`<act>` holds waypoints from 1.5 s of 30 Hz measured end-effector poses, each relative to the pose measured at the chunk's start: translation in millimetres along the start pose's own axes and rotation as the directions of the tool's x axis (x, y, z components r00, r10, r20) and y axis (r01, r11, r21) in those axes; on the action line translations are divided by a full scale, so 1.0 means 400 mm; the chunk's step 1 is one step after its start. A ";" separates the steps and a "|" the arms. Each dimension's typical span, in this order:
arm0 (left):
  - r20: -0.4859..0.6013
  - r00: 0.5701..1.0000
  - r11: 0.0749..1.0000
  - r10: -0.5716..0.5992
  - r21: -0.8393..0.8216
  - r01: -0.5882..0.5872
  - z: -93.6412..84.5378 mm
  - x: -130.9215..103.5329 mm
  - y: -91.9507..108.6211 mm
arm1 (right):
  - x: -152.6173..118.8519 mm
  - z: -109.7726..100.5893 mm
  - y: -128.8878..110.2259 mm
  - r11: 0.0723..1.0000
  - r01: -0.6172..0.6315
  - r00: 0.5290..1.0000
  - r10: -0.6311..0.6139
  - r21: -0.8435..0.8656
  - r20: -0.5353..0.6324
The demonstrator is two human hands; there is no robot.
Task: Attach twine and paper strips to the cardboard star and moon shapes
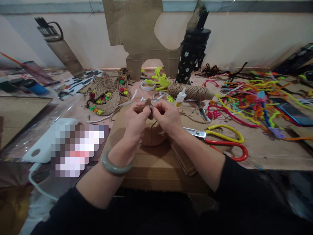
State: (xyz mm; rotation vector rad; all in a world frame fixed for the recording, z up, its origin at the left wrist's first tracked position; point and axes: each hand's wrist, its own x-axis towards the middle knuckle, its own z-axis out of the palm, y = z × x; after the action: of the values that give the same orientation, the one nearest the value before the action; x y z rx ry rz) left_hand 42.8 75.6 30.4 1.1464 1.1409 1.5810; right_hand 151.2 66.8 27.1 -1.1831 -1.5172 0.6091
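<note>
My left hand (137, 120) is closed on a small brown cardboard piece (148, 104), pinching it between thumb and fingers. The fingertips of my right hand (168, 116) meet the left thumb at the edge of this piece. They are pinched together, and what lies between them is too small to make out. Below the hands is a rounded brown cardboard shape (153, 137), partly covered by them. A thin strand of twine (194, 118) runs out to the right behind my right hand. A small white glue bottle (180, 98) stands just beyond that hand.
Scissors (217, 135) with yellow and red handles lie to the right. Behind are a twine roll (189, 91), a black flowered bottle (193, 52) and a coiled twine piece (107, 94). Colourful pipe cleaners (254, 98) spread rightward. A white power bank (46, 143) lies left.
</note>
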 end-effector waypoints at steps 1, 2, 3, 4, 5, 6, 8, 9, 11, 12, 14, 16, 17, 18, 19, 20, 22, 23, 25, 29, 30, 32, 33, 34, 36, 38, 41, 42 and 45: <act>-0.001 1.000 1.000 0.012 -0.007 -0.012 -0.001 0.002 -0.005 | 0.000 0.000 0.001 1.000 0.006 1.000 -0.006 0.017 0.006; -0.002 1.000 1.000 0.025 -0.016 -0.025 -0.002 0.004 -0.010 | 0.000 -0.001 0.003 1.000 0.013 1.000 -0.013 0.026 0.011; -0.003 0.999 0.999 0.037 -0.026 -0.037 -0.003 0.005 -0.015 | 0.001 -0.002 0.004 0.999 0.018 1.000 -0.019 0.027 0.012; 0.000 0.999 0.998 0.046 -0.034 -0.046 -0.004 0.006 -0.019 | 0.001 -0.003 0.005 1.000 0.023 1.000 -0.023 0.022 0.010; 0.008 0.999 0.998 0.049 -0.040 -0.049 -0.005 0.007 -0.022 | 0.002 -0.004 0.005 1.000 0.027 1.000 -0.027 0.013 0.005; 0.019 0.999 0.998 0.049 -0.046 -0.048 -0.006 0.008 -0.025 | 0.003 -0.005 0.006 1.000 0.031 1.000 -0.031 0.005 0.001; 0.045 0.998 0.997 0.043 -0.060 -0.040 -0.007 0.008 -0.026 | 0.004 -0.007 0.007 0.999 0.041 0.999 -0.041 -0.004 0.001; 0.054 0.998 0.997 0.038 -0.066 -0.034 -0.007 0.008 -0.026 | 0.005 -0.008 0.008 0.999 0.045 0.999 -0.045 -0.011 0.001; 0.063 0.998 0.997 0.029 -0.072 -0.024 -0.008 0.007 -0.024 | 0.007 -0.010 0.009 0.999 0.048 0.999 -0.048 -0.026 -0.003; 0.065 0.998 0.997 0.025 -0.069 -0.021 -0.008 0.006 -0.022 | 0.008 -0.010 0.010 0.998 0.047 0.999 -0.048 -0.036 -0.007; 0.068 0.998 0.999 0.017 -0.050 -0.013 -0.008 0.004 -0.018 | 0.009 -0.010 0.013 0.998 0.047 0.999 -0.048 -0.051 -0.012; 0.070 0.998 0.999 0.004 -0.035 -0.001 -0.007 0.001 -0.012 | 0.011 -0.010 0.015 0.997 0.046 0.999 -0.047 -0.060 -0.010; 0.070 0.998 0.999 -0.005 -0.037 0.008 -0.005 0.000 -0.009 | 0.011 -0.010 0.016 0.997 0.045 0.999 -0.045 -0.064 -0.009; 0.070 0.997 0.999 -0.015 -0.045 0.018 -0.004 -0.002 -0.005 | 0.012 -0.010 0.017 0.997 0.043 0.999 -0.044 -0.067 -0.008; 0.070 0.997 0.998 -0.025 -0.055 0.029 -0.002 -0.004 -0.002 | 0.012 -0.010 0.017 0.997 0.041 0.999 -0.042 -0.069 -0.007; 0.069 0.997 0.997 -0.033 -0.064 0.038 0.000 -0.005 0.001 | 0.012 -0.010 0.017 0.997 0.040 0.999 -0.041 -0.071 -0.008; 0.060 0.997 0.996 -0.041 -0.078 0.046 0.004 -0.007 0.005 | 0.011 -0.012 0.015 0.997 0.037 0.999 -0.038 -0.073 -0.007; 0.054 0.998 0.996 -0.041 -0.082 0.045 0.005 -0.007 0.006 | 0.011 -0.012 0.015 0.997 0.035 0.999 -0.036 -0.073 -0.006; 0.046 0.998 0.995 -0.039 -0.086 0.043 0.005 -0.006 0.006 | 0.011 -0.013 0.014 0.997 0.035 0.999 -0.036 -0.071 -0.006; 0.051 0.998 0.996 -0.044 -0.079 0.048 0.000 -0.004 0.000 | 0.015 -0.011 0.020 0.998 0.045 0.999 -0.045 -0.053 -0.009; 0.054 0.998 0.996 -0.044 -0.081 0.049 -0.001 -0.002 -0.003 | 0.015 -0.010 0.022 0.998 0.048 0.999 -0.048 -0.050 -0.009; 0.060 0.997 0.994 -0.041 -0.098 0.047 -0.002 0.000 -0.008 | 0.016 -0.010 0.025 0.997 0.061 0.998 -0.061 -0.045 -0.011; 0.063 0.997 0.993 -0.037 -0.112 0.044 -0.003 0.002 -0.010 | 0.015 -0.010 0.026 0.997 0.070 0.997 -0.070 -0.043 -0.013; 0.066 0.997 0.991 -0.033 -0.127 0.041 -0.003 0.004 -0.013 | 0.015 -0.011 0.027 0.996 0.080 0.997 -0.081 -0.042 -0.014; 0.068 0.997 0.988 -0.025 -0.152 0.035 -0.003 0.007 -0.016 | 0.013 -0.012 0.028 0.994 0.098 0.995 -0.099 -0.041 -0.017; 0.064 0.998 0.987 -0.022 -0.156 0.032 -0.004 0.008 -0.018 | 0.012 -0.013 0.028 0.993 0.102 0.994 -0.103 -0.054 -0.021; 0.075 0.997 0.992 -0.019 -0.125 0.029 -0.004 0.007 -0.019 | 0.012 -0.013 0.027 0.991 0.099 0.994 -0.102 -0.095 -0.031; 0.084 0.996 0.993 -0.015 -0.113 0.024 -0.005 0.006 -0.020 | 0.012 -0.013 0.026 0.989 0.097 0.994 -0.102 -0.111 -0.035; 0.104 0.995 0.996 0.010 -0.087 0.000 -0.005 0.003 -0.023 | 0.012 -0.013 0.022 0.985 0.084 0.995 -0.092 -0.148 -0.045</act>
State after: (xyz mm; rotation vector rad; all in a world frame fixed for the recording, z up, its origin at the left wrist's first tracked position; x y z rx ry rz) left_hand 41.7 78.3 21.4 1.1610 0.9919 1.5407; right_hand 159.3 73.6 23.2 -1.2259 -1.5825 0.4109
